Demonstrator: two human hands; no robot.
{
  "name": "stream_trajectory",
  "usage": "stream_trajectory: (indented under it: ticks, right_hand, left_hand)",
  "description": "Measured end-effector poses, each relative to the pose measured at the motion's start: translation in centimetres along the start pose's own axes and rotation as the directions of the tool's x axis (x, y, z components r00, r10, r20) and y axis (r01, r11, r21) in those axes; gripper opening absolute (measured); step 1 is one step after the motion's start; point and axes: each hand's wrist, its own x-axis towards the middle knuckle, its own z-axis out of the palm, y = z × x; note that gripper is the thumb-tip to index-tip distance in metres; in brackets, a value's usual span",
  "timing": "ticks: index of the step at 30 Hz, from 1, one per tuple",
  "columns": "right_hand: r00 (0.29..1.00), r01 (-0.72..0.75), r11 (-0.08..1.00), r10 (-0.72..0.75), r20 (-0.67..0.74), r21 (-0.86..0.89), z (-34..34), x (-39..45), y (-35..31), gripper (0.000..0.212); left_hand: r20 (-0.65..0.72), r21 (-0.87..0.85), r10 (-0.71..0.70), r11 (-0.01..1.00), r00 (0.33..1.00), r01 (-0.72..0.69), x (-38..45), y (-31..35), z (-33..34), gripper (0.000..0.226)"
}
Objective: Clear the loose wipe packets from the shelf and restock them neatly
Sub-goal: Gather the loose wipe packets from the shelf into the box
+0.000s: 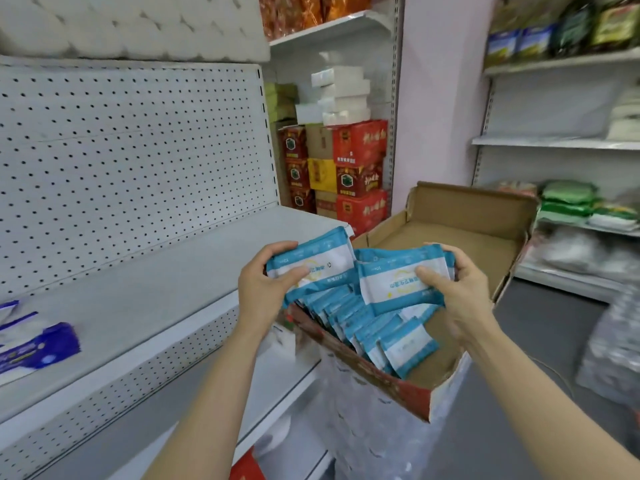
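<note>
At the far left of the shelf, a purple and white pack lies near the front edge, with part of another white pack just behind it at the frame's edge. The rest of the grey shelf board in front of the white pegboard shows nothing on it. Further right, the person's left hand grips a teal and white wipe packet, thumb curled over its face and fingers wrapped behind its left end. This packet is held above the left corner of a cardboard box. Inside the box a row of the same packets stands on edge, leaning against one another along the near side; the far half of the box floor is bare. To the right, the right hand pinches a second small bunch of packets, thumb pressed on the front and fingers curled round the right end; how many it holds cannot be told. Beyond the box stand stacked red cartons, and at the far right more shelves with green packs.

The packets look light, soft and flat, with a smooth plastic skin that is likely to slide when several are stacked. Taking them by the short ends, squeezed together as a bunch, seems the safest hold; gripped loosely by one face, the inner ones may slip out.
</note>
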Motion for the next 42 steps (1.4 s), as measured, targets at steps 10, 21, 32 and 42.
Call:
stream_trajectory:
  ticks: [10,21,32,42]
  right_hand:
    - [0.998,-0.068,0.996,0.068,0.012,-0.057,-6.7,9.7,2.8,0.034]
    - [0.884,-0.376,0.918,0.397,0.247,-0.126,-11.4,18.4,10.9,0.031]
    - [0.64,-0.521,0.784,0.62,0.454,-0.337,-15.3,22.7,16.3,0.029]
    - [0.602,-0.282,0.64,0.698,0.389,-0.715,-15.2,22.8,20.8,0.03]
  left_hand:
    - [0.03,0.08,-0.133,0.988,0.991,0.13,3.7,-4.2,9.6,0.04]
    - [-0.116,0.085,-0.524,0.841,0.843,0.535,0.0,-9.8,17.1,0.039]
    - [-0.344,0.056,-0.666,0.689,0.662,0.722,-5.4,-11.4,24.3,0.035]
    - [-0.422,0.761,-0.422,0.317,0.802,0.566,-7.1,-12.8,26.0,0.04]
